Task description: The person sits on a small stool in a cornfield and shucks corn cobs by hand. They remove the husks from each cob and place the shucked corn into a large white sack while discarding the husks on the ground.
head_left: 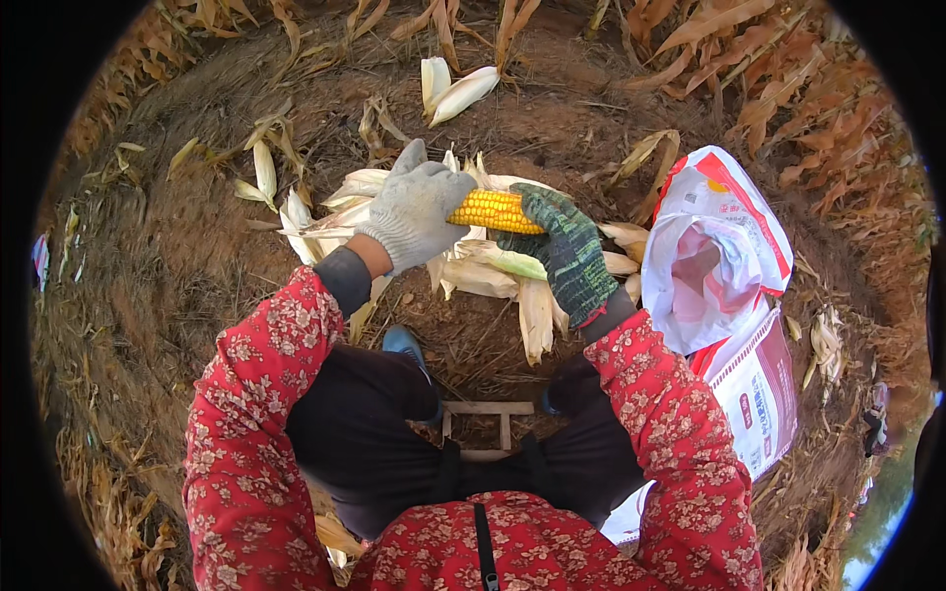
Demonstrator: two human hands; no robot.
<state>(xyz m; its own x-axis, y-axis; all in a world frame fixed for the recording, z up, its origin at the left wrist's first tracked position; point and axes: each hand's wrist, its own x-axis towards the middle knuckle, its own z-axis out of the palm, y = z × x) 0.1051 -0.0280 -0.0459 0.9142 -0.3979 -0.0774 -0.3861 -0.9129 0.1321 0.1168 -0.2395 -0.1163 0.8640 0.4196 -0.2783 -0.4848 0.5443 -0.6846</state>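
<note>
A yellow corn cob (496, 211), its kernels bare, lies level between my two gloved hands. My left hand (419, 205), in a whitish knit glove, is closed around its left end. Around the right end wraps my right hand (560, 246), in a dark green patterned glove. Pale corn husks (483, 278) hang and lie just under and behind the cob. Both ends of the cob are hidden by the gloves.
To my right an open white and red woven sack (705, 266) stands on the soil, with another printed sack (754, 404) beside it. Unhusked ears (463, 96) lie farther ahead. Dry corn stalks (828, 108) border the ground. A wooden frame (488, 408) sits between my feet.
</note>
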